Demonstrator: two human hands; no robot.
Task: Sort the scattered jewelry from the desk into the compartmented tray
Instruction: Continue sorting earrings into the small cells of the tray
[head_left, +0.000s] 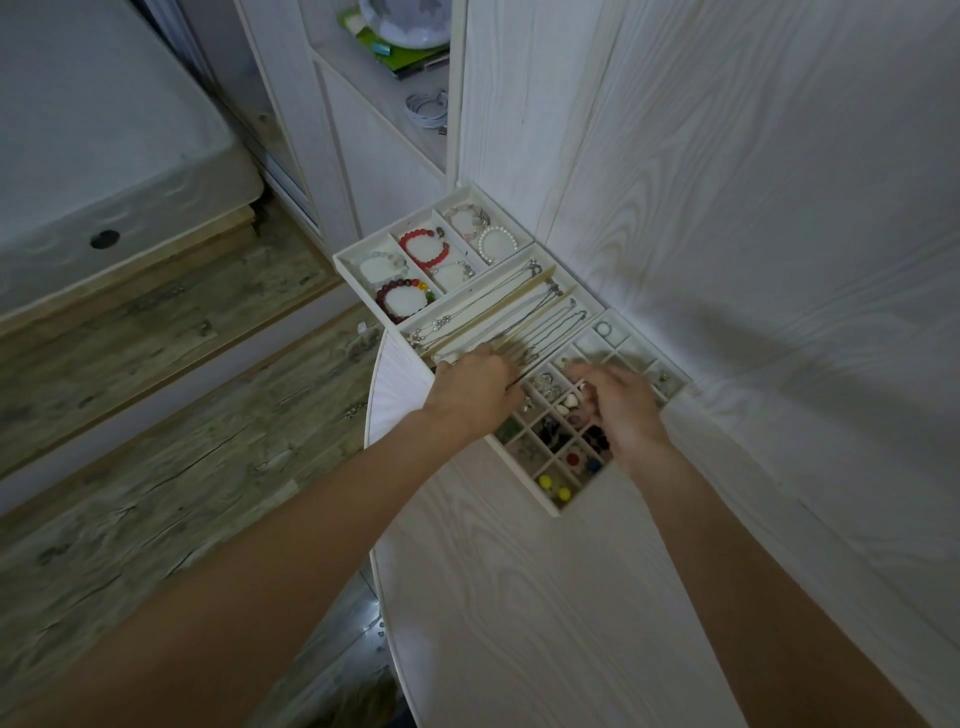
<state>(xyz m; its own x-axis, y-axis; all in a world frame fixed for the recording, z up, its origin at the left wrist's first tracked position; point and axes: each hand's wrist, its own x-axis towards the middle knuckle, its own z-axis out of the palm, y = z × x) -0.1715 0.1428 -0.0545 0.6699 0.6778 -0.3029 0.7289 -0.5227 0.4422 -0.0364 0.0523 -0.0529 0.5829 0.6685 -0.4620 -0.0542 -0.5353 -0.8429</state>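
Three white trays sit in the desk's far corner against the wall. The bracelet tray (347, 265) holds red, dark and pearl bead bracelets. In the necklace tray (410, 326) lie several silver chains. The grid tray (555, 508) has many small compartments with rings, earrings and coloured beads. My left hand (475, 387) rests on the near end of the necklace tray, fingers curled around a thin chain (530, 371) that runs toward the grid tray. My right hand (621, 402) hovers over the middle of the grid tray with fingertips bunched downward and blurred; whether it holds anything is hidden.
The white wood-grain desk (519, 597) has a curved left edge, and wooden floor (182, 467) lies below it. A white wall (753, 208) rises right behind the trays. A shelf unit (415, 78) at the back holds a bowl and a coiled cable.
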